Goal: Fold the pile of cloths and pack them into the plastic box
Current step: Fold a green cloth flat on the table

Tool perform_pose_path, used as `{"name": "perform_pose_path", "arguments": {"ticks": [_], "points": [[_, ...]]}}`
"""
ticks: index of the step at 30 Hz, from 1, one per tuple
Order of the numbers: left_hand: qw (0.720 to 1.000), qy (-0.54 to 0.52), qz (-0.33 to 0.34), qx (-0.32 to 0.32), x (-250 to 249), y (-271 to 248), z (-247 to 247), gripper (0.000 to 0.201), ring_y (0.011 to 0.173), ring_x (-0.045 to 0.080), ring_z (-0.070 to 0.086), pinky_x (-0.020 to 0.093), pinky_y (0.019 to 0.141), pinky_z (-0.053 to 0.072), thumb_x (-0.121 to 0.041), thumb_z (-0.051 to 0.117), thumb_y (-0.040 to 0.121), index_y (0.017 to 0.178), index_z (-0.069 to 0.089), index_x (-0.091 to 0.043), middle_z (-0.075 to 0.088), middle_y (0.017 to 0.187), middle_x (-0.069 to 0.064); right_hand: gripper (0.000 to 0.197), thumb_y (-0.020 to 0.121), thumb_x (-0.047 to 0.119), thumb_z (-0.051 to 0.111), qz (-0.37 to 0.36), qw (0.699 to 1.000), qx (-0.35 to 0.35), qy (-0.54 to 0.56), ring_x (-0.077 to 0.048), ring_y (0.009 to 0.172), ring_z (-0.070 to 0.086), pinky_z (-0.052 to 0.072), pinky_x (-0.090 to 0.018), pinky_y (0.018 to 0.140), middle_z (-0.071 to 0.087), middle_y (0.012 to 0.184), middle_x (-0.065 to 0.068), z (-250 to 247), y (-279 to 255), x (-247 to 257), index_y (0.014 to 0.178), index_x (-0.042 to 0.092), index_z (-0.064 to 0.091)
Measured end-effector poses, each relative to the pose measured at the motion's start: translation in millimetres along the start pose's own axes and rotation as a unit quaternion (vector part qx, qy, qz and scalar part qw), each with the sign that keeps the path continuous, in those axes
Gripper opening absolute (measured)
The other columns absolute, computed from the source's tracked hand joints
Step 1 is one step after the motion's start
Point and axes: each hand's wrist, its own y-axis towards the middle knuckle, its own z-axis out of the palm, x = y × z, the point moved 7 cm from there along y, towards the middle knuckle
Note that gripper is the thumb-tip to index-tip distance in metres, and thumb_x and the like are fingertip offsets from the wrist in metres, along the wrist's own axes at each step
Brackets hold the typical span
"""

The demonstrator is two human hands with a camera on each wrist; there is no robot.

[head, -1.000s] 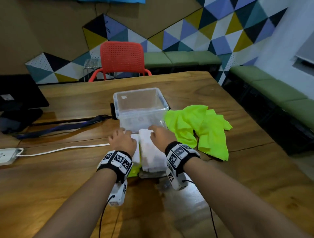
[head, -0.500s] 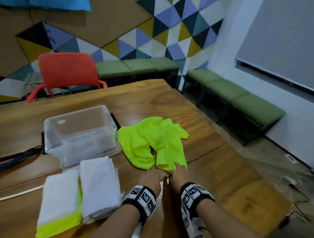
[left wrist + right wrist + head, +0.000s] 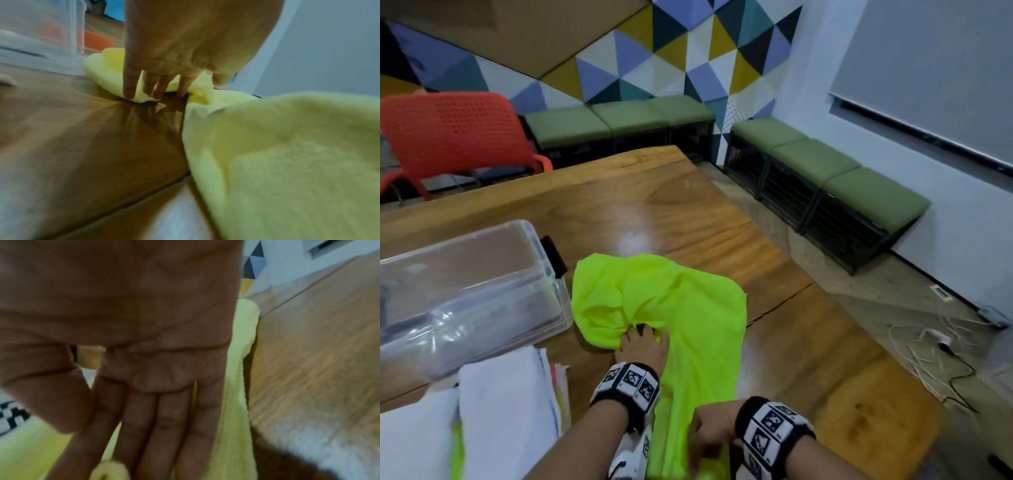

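Note:
A crumpled yellow-green cloth [image 3: 688, 308] lies on the wooden table [image 3: 654, 205], to the right of the clear plastic box [image 3: 482, 308]. My left hand [image 3: 642, 342] grips a bunch of it near the box side, fingertips down on the table [image 3: 164, 91]. My right hand [image 3: 705, 435] holds the cloth's near end, which is stretched toward me. In the right wrist view its fingers [image 3: 154, 426] lie almost straight against the cloth [image 3: 236, 402], with a fold caught at the tips. Folded white cloths [image 3: 506, 411] are stacked at the lower left.
A red chair [image 3: 448, 133] stands behind the table. Green benches [image 3: 842, 171] line the walls. The table's right edge drops to a floor with loose cables [image 3: 935, 346]. A black object [image 3: 554, 253] sits behind the box.
My hands have left the folded white stack and gone right to the yellow-green cloth. The right hand has since drawn one end of it toward me, and my view has swung right.

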Motion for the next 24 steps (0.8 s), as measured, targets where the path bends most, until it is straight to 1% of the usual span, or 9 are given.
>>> {"name": "perform_pose_path", "arguments": {"ticks": [3,5,6,8,10,12,16,20,24], "points": [[0.998,0.060,0.017,0.024,6.8,-15.9,10.6,0.067,0.145,0.031,0.006,0.047,0.115,0.019,-0.054,0.037,0.093,0.148,0.016,-0.023,0.004,0.157,0.010,0.015,0.088,0.017,0.050,-0.064,0.975,-0.179,0.113,-0.012,0.071,0.058,0.049,-0.033,0.081,0.066,0.093,-0.016,-28.0,2.1,0.9,0.083,0.015,0.064],[0.995,0.090,0.040,0.024,11.7,-30.0,20.0,0.070,0.146,0.032,-0.005,0.049,0.117,0.011,-0.053,0.036,0.094,0.150,0.004,-0.025,-0.009,0.158,0.010,0.026,0.093,0.018,0.044,-0.002,0.929,-0.370,0.027,-0.021,0.111,0.053,0.041,-0.034,0.098,0.055,0.127,-0.012,-59.3,-6.5,-16.6,0.115,0.017,0.058],[0.993,0.103,0.044,0.022,14.4,-38.6,24.2,0.069,0.146,0.032,-0.009,0.049,0.117,0.008,-0.052,0.033,0.095,0.150,0.001,-0.026,-0.012,0.158,0.010,0.040,0.094,0.021,0.043,0.043,0.920,-0.388,-0.037,-0.022,0.130,0.039,0.034,-0.036,0.106,0.039,0.145,-0.008,-61.7,-8.7,-22.9,0.134,0.019,0.044],[0.991,0.120,0.059,0.003,17.5,-53.2,29.5,0.066,0.146,0.031,-0.010,0.047,0.117,0.008,-0.049,0.030,0.097,0.150,0.000,-0.025,-0.013,0.158,0.010,0.056,0.096,0.027,0.042,0.104,0.936,-0.306,-0.142,-0.027,0.142,0.018,0.026,-0.043,0.111,0.013,0.157,-0.006,-43.8,-2.6,-27.4,0.148,0.021,0.021],[0.990,0.122,0.065,-0.015,19.6,-65.6,27.4,0.063,0.146,0.028,-0.001,0.042,0.116,0.015,-0.045,0.033,0.098,0.150,0.006,-0.023,-0.003,0.158,0.009,0.052,0.095,0.029,0.042,0.118,0.933,-0.263,-0.216,-0.033,0.133,0.033,0.034,-0.044,0.103,0.027,0.148,-0.016,-23.1,-3.2,-15.9,0.143,0.012,0.030],[0.994,0.095,0.056,-0.001,22.3,-69.0,26.8,0.059,0.142,0.029,0.015,0.039,0.112,0.024,-0.038,0.039,0.096,0.148,0.018,-0.019,0.014,0.155,0.010,0.039,0.095,0.029,0.040,0.095,0.931,-0.257,-0.239,-0.034,0.110,0.052,0.042,-0.039,0.084,0.050,0.114,-0.020,-10.2,-11.1,3.4,0.121,0.003,0.052],[0.990,0.041,0.091,0.098,17.6,-77.7,31.7,0.052,0.136,0.032,0.028,0.038,0.112,0.027,-0.033,0.043,0.093,0.142,0.034,-0.017,0.029,0.148,0.013,0.038,0.095,0.029,0.044,0.057,0.979,-0.158,-0.116,-0.024,0.066,0.055,0.043,-0.031,0.064,0.060,0.078,-0.010,5.0,-16.1,17.3,0.099,-0.002,0.065],[0.986,-0.010,0.115,0.116,28.4,-80.2,37.1,0.056,0.126,0.027,0.045,0.038,0.106,0.036,-0.054,0.047,0.086,0.133,0.044,-0.023,0.047,0.138,0.006,0.038,0.092,0.007,0.039,0.089,0.926,-0.315,-0.187,-0.031,0.113,0.051,0.042,-0.039,0.088,0.051,0.128,-0.014,-27.1,-24.7,9.0,0.129,0.011,0.045],[0.966,-0.032,0.095,0.238,47.5,-86.4,54.6,0.087,0.118,0.026,0.052,0.037,0.100,0.041,-0.068,0.054,0.062,0.135,0.045,-0.022,0.052,0.136,0.005,0.063,0.094,0.005,0.038,0.145,0.932,-0.236,-0.233,-0.033,0.137,0.026,0.034,-0.048,0.105,0.013,0.155,-0.004,-16.3,-17.1,-22.5,0.148,0.028,0.017]]}}
